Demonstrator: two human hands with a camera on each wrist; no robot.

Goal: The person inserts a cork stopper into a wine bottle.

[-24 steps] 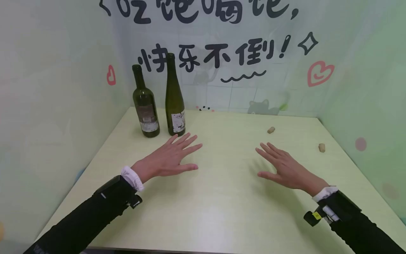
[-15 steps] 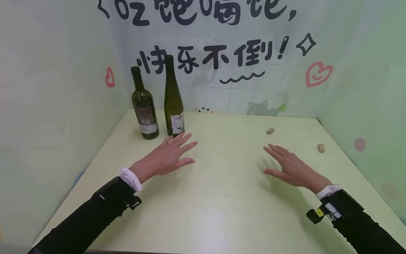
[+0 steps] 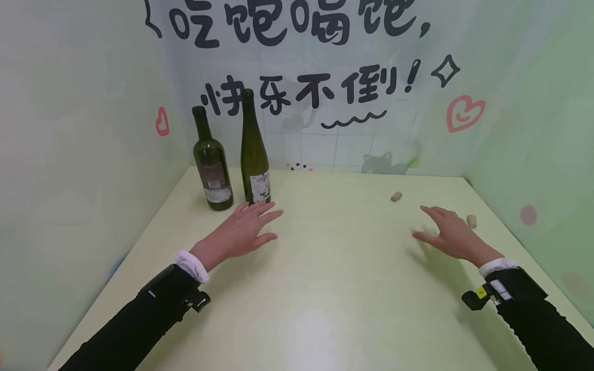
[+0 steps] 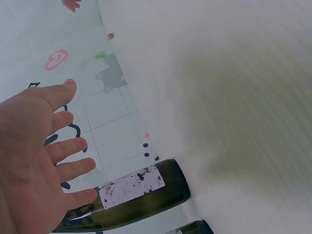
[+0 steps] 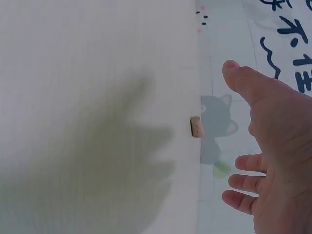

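Two dark green wine bottles stand upright at the back left of the table: a broad-shouldered bottle (image 3: 212,167) and, to its right, a taller slender bottle (image 3: 254,154) with a worn white label. My left hand (image 3: 238,229) hovers over the table in front of the slender bottle, fingers spread, overlapping its base in the head view. The left wrist view shows that palm bare and the slender bottle (image 4: 141,192) beyond the fingertips. Over the right side, my right hand (image 3: 457,237) holds nothing, its fingers extended. Near it lie one cork (image 3: 472,221) and another cork (image 3: 396,196) farther back.
The pale table (image 3: 325,288) meets a backdrop (image 3: 352,123) with printed writing and drawings. Light panels, a left wall (image 3: 93,154) and a right wall (image 3: 538,154), close in both sides.
My right hand has moved right, close to the right-hand cork. The left hand has drawn slightly left. The head view has tilted up a little; bottles and corks keep their places.
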